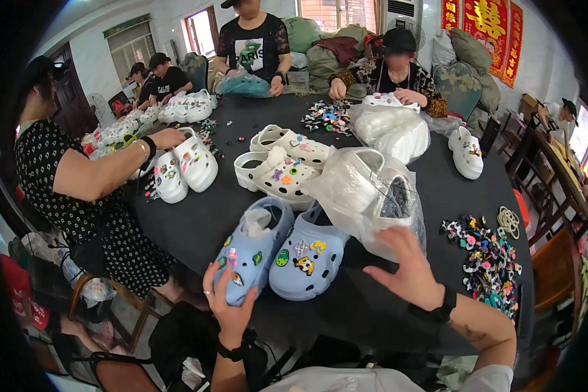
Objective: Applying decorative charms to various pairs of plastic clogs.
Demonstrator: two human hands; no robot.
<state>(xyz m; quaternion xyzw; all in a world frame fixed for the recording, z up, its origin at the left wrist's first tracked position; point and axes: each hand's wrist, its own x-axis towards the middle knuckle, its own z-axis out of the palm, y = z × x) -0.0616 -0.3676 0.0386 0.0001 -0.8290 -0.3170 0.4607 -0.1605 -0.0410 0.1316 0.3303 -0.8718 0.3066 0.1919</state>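
Two light-blue foam clogs stand side by side in front of me, dotted with colourful shoe charms. My left hand grips the toe of the left blue clog, fingers along its side and top; white stuffing shows in its opening. The right blue clog touches it and carries several charms. My right hand is open, fingers spread, beside a clear plastic bag with white clogs inside; whether the fingertips touch the bag I cannot tell. Just beyond the blue pair lie cream clogs with charms.
Loose charms are heaped at the table's right, by a coil of cord. A white clog stands farther back. Across the dark table, people handle shoes; one at left reaches to white clogs. Another bag lies behind.
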